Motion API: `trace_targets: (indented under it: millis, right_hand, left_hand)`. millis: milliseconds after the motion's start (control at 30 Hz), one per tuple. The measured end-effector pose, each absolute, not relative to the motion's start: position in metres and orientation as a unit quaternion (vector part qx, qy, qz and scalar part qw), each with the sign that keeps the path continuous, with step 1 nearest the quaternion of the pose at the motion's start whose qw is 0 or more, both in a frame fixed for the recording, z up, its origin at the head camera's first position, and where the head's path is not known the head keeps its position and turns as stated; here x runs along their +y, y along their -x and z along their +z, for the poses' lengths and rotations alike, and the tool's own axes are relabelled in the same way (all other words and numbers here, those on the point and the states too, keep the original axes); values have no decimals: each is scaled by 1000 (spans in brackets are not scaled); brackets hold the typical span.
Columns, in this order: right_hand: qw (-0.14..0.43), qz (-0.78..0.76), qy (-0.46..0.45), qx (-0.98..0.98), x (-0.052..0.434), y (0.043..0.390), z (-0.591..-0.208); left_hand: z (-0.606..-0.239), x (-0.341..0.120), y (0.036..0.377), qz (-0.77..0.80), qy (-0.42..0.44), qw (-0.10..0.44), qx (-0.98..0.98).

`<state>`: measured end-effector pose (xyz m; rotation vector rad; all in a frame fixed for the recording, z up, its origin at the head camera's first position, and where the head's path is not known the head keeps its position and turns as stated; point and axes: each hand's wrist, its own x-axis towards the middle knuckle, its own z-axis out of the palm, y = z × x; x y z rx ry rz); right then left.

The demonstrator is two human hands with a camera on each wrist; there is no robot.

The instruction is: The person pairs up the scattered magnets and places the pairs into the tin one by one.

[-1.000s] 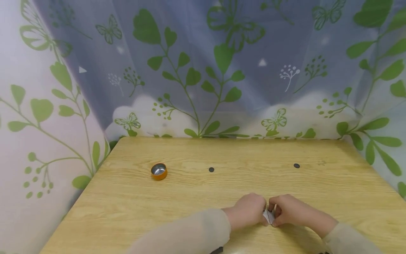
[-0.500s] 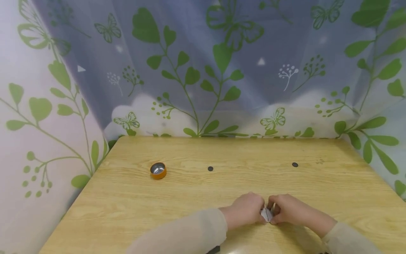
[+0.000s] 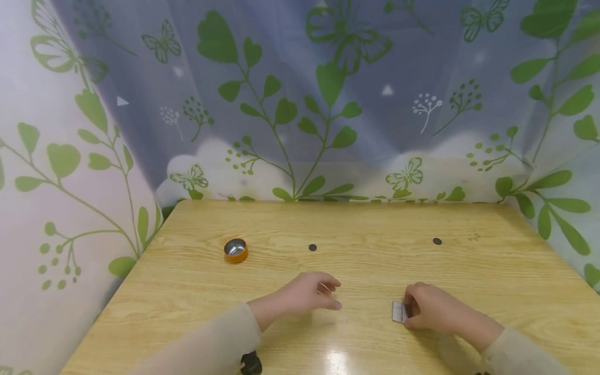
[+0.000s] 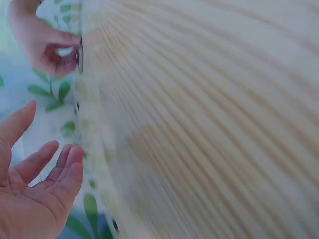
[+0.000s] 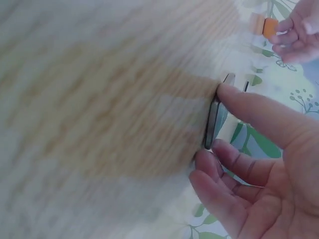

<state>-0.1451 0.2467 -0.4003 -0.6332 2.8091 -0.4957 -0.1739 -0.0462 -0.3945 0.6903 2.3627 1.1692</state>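
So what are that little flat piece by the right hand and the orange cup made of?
The flat piece, held by the right hand, looks like thin grey metal with a dull sheen, though coated plastic is possible. The orange cup seems to be metal inside, shiny and silvery, with a glossy orange outer coat. The table shows pale wood grain, perhaps laminate.

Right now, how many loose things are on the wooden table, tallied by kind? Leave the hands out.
Small round orange tin: 1
Small dark discs: 2
Small flat silvery piece, pinched by the right hand: 1
Total: 4
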Motion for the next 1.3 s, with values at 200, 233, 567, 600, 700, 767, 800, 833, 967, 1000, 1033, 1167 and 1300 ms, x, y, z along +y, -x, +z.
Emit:
trace_targets:
  millis: [200,233,567,600,700,767,800,833,967,1000,1033,1167,1300]
  right_hand:
    - [120,-188,238,945,248,148,-401]
    - [117,-185,250,943,249,148,-402]
    - [87,-176,292,936,251,150,-404]
    - [91,-179,288,936,251,151,-404]
    - [106,-184,274,938,251,153,-404]
    - [116,-186,262,940,252,155,-404]
    - [124,-190,256,940,252,157,-404]
    - [128,-194,253,939,251,158,-404]
    - [147,-217,251,932,253,162,-403]
    - [153,-224,255,928,255,163,-402]
    - [158,-229,262,924,257,163,-402]
    - [192,-256,282,905,265,165,-399]
    - [198,-269,305,892,269,169,-391]
  left_hand:
    - [-394,-104,180,453,-225,137,852]
    - [-394,-113,181,458,-215,120,854]
    - [-395,-181,191,508,-54,-33,859]
    - [-396,-186,193,511,-39,-36,858]
    - [-401,-197,199,514,6,-19,858]
    - [-405,-203,206,504,33,8,863]
    - [-407,-206,209,500,41,27,865]
    - [-409,-208,213,499,47,47,864]
    - [-415,-216,229,505,37,100,857]
    - [-416,-218,233,505,30,106,856]
    - [-417,-219,236,503,23,109,857]
    - [-422,-224,244,488,3,111,866]
    - [-424,-230,248,494,-14,102,863]
